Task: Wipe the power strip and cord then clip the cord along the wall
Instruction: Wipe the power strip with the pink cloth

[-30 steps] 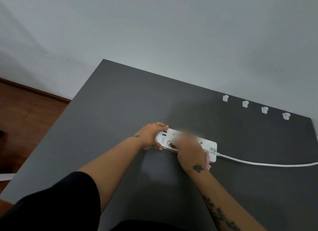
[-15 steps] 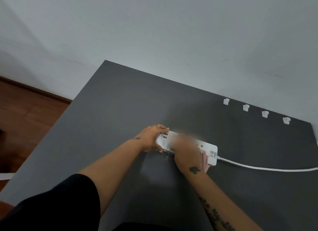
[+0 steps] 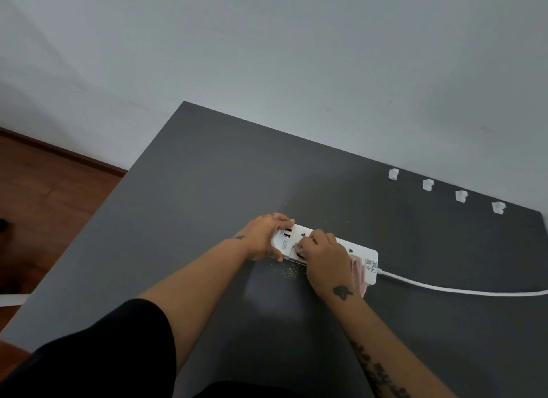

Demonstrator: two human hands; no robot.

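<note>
We take the white power strip [image 3: 357, 251] as our marker: it lies flat on the dark grey table [image 3: 207, 175], its long side running slantwise, USB ports at one end and the cord at the other.

The left hand [image 3: 264, 238] grips the USB end, with the fingers curled over the far edge and the thumb against the near edge. The right hand [image 3: 326, 264] rests on top of the strip's middle, fingers bent and bunched around a pink cloth [image 3: 359, 274] that it presses onto the sockets. A fold of that cloth sticks out from under the palm and covers the near part of the strip's cord end (the printed label beside it is too small for us to read).

The white cord [image 3: 444, 290] leaves that end of the strip and trails across the table, away from the left hand and out of view.

Just in front of the strip, between the two wrists, we see a scatter of pale specks [image 3: 292, 271] on the table.

Beyond the strip's cord end, near the table's far edge where it meets the light wall [image 3: 296, 56], four small white clips [image 3: 428, 185] stand in a row, well apart from the strip and holding no cord.
</note>
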